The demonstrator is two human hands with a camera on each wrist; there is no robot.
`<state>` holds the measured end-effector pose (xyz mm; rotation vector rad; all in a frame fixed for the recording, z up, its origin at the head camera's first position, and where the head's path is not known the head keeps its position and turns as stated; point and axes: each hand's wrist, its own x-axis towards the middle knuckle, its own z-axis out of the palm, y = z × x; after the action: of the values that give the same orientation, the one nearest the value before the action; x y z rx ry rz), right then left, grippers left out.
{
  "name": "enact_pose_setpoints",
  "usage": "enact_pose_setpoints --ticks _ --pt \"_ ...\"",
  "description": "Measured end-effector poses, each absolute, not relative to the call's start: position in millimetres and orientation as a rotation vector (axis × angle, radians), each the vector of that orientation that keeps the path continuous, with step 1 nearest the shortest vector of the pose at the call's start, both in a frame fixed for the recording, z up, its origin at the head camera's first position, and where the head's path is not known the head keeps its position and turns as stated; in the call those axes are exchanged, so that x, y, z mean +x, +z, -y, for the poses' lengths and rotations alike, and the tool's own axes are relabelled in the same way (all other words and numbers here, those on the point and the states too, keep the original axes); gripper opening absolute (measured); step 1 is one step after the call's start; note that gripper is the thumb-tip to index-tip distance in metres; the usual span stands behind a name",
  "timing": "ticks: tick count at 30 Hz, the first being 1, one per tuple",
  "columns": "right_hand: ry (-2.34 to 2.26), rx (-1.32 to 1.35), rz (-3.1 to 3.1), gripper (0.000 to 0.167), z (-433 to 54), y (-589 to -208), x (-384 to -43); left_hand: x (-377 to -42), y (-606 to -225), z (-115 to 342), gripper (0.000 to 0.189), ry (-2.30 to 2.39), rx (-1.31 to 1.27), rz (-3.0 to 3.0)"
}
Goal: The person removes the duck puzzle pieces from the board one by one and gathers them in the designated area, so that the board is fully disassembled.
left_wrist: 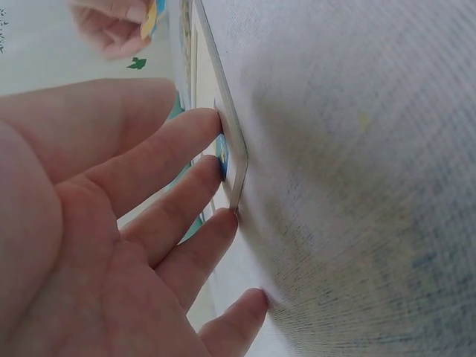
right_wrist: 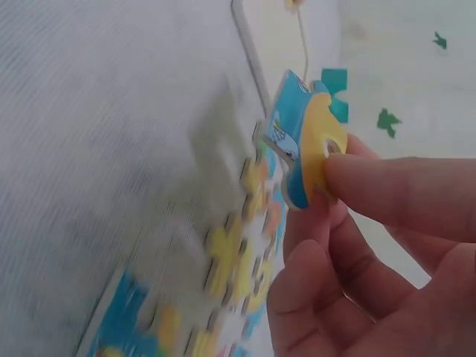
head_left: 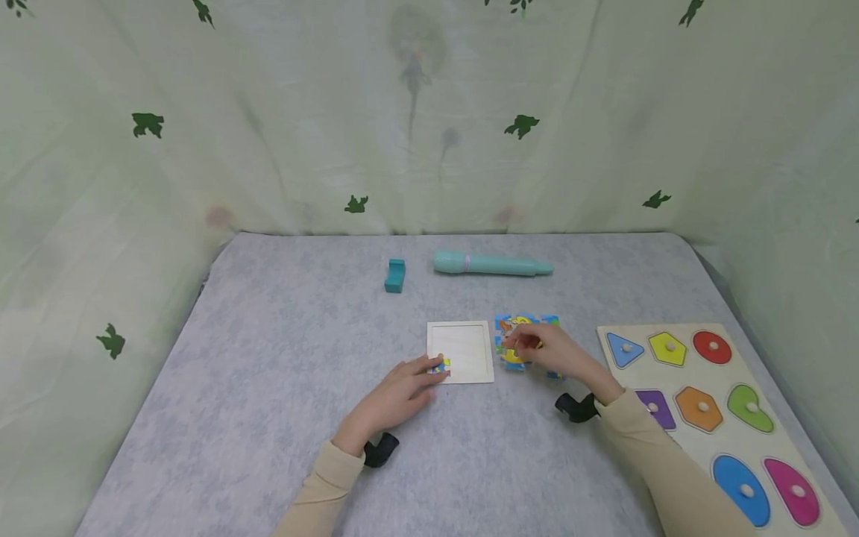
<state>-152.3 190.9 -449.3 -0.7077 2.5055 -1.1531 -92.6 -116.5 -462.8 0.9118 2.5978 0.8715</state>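
A shallow white puzzle tray [head_left: 471, 352] lies on the grey cloth. In its near left corner sits a small blue and yellow puzzle piece [head_left: 441, 365]. My left hand [head_left: 394, 395] rests with extended fingers on that corner, its fingertips touching the piece and the tray's edge. Just right of the tray, my right hand [head_left: 555, 350] pinches another jigsaw piece [right_wrist: 303, 134], blue and yellow, between thumb and fingers. That piece is held above the cloth, tilted. Below the hand is a cluster of colourful puzzle pieces [right_wrist: 232, 256], partly hidden by it in the head view.
A wooden peg board [head_left: 661, 335] with coloured shapes lies at the right, beneath the right forearm. Behind the tray are a teal notched block [head_left: 395, 276] and a mint-green tube [head_left: 499, 265]. A pale patterned curtain [head_left: 429, 149] surrounds the table.
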Motion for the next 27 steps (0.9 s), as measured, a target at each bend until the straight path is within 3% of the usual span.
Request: enact_pose_setpoints --ticks 9,27 --pt "-1.031 -0.618 -2.556 0.016 -207 -456 -147 -92 -462 116 0.037 0.887 0.911 -2.59" --pt "-0.889 -0.754 -2.719 0.013 -189 -453 -141 -92 -467 118 0.037 0.875 0.956 -2.624"
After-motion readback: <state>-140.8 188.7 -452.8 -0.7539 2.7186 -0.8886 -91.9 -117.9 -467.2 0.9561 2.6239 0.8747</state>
